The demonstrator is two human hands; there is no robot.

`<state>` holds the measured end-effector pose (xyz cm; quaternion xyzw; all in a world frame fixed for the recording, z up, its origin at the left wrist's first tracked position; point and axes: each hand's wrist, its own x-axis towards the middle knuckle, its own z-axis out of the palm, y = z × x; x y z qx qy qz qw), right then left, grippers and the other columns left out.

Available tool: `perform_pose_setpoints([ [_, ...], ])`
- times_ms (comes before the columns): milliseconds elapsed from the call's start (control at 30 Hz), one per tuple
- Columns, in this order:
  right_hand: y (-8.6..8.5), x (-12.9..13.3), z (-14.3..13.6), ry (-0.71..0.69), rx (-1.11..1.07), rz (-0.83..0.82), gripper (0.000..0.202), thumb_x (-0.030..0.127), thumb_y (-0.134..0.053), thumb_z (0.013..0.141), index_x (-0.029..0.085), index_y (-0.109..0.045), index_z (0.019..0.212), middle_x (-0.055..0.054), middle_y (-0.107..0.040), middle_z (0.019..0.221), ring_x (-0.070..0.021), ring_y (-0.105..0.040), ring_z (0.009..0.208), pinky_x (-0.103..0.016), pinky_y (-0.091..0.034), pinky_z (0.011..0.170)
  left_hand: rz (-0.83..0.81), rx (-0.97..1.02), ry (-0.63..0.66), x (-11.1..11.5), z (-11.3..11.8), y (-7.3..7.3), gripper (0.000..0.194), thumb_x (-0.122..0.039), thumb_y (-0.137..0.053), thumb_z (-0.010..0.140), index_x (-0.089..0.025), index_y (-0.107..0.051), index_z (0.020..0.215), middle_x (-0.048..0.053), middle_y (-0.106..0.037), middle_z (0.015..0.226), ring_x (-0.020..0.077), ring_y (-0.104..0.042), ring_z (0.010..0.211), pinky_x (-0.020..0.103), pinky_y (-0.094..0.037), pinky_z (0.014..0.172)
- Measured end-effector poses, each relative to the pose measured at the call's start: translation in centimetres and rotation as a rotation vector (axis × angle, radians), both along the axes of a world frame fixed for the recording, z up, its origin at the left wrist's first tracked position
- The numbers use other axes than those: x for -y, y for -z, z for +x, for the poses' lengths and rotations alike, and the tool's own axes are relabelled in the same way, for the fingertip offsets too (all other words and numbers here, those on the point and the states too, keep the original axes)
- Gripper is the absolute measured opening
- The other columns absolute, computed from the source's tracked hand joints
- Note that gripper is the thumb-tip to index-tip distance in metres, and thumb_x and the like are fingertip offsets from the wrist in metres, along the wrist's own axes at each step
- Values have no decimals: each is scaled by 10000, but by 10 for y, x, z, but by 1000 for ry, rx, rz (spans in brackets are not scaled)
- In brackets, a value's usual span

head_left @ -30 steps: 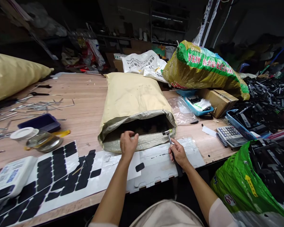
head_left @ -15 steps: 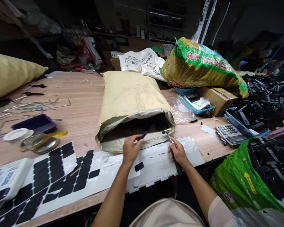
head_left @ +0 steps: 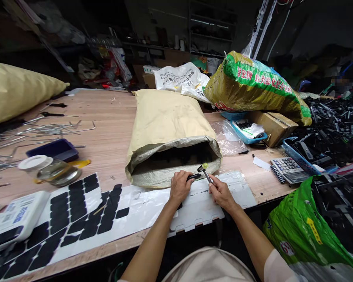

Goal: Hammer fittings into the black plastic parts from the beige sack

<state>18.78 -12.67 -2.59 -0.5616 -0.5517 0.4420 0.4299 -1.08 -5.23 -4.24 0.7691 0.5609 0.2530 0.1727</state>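
The left hand (head_left: 181, 186) is mostly closed, its fingers pinching a small, narrow black part (head_left: 194, 176) that sticks out toward the right. The right hand (head_left: 222, 192) is curled round the shaft of a small hammer (head_left: 206, 175) with a metal head and a yellow-green face, held tilted with its head up and to the left. The black part's free end lies just beside the hammer's head; whether they touch is hard to tell. Both hands are above a flat white board (head_left: 200, 203) at the near edge of the wood-grained bench (head_left: 106, 105), just in front of a large cream paper sack (head_left: 170, 117). The sack lies flat, its mouth gaping toward the person, with a grey woven lining at the rim and dark contents too shadowed to make out. To the left are white sheets bearing rounded black pads (head_left: 73, 199), and a dark blue tray (head_left: 51, 150); to the right, a grey calculator (head_left: 288, 168) and a bright green bag (head_left: 294, 219) filled with black parts.
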Motion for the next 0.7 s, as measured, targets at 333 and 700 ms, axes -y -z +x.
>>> perform_pose_setpoints([
  [333,-15,3,-12,-29,128,85,495,303,-508,946,237,-583,1431,16,-590,672,-142,-515,529,-231,-418,498,-34,36,10,-1,-1,0,150,-261,-619,899,-236,-689,1029,61,-654,1049,274,-522,1035,406,-412,927],
  [700,-4,-3,-4,24,1,15,495,365,-540,930,218,-587,1400,39,-595,682,-91,-469,409,-210,-398,399,-58,42,9,-2,-1,0,148,-266,-611,899,-230,-687,1021,58,-656,1053,271,-515,1031,410,-408,941],
])
